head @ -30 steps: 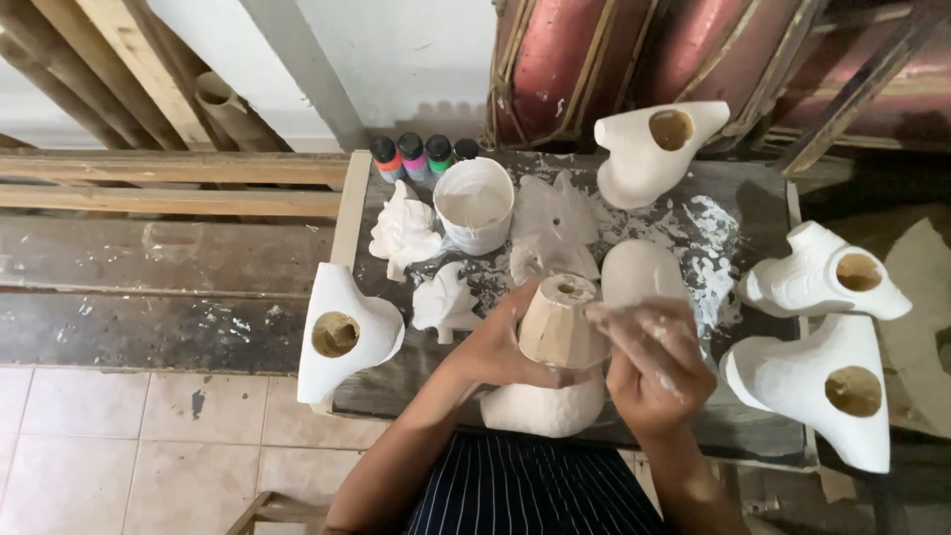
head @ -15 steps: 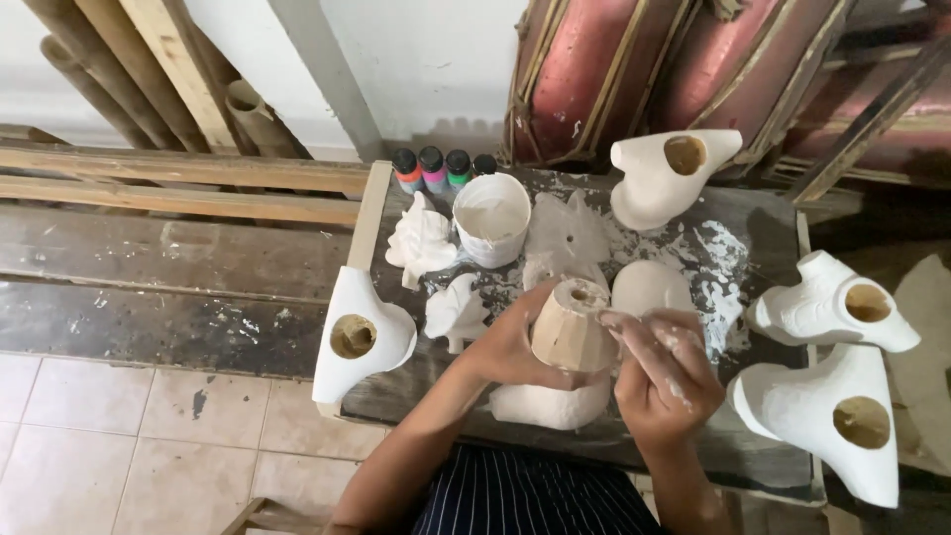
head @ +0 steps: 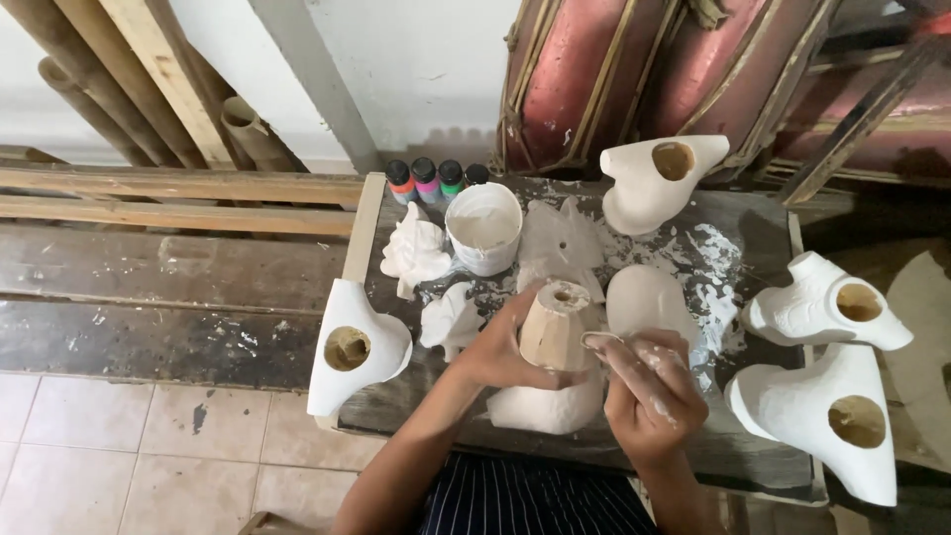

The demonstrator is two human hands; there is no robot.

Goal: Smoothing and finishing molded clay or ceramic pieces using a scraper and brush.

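My left hand (head: 500, 349) grips a tan, unpainted hollow figure (head: 555, 327) that stands over a white plaster base (head: 543, 408) at the near edge of the small table (head: 753, 223). My right hand (head: 649, 391), smeared with white, holds a small brush (head: 597, 341) whose tip touches the figure's right side. A white tub of paint (head: 482, 228) stands behind the figure.
White hollow figures lie at the table's left edge (head: 352, 347), far back (head: 656, 178) and right (head: 827, 307), (head: 827, 416). Small white pieces (head: 416, 248) and coloured paint bottles (head: 431, 178) sit near the tub. A wooden bench (head: 168, 267) runs left; red cylinders (head: 614, 79) lean behind.
The view has shifted slightly, so the table sits a little further right in frame. Both hands stay on the tan figure, with the right hand working at its side.
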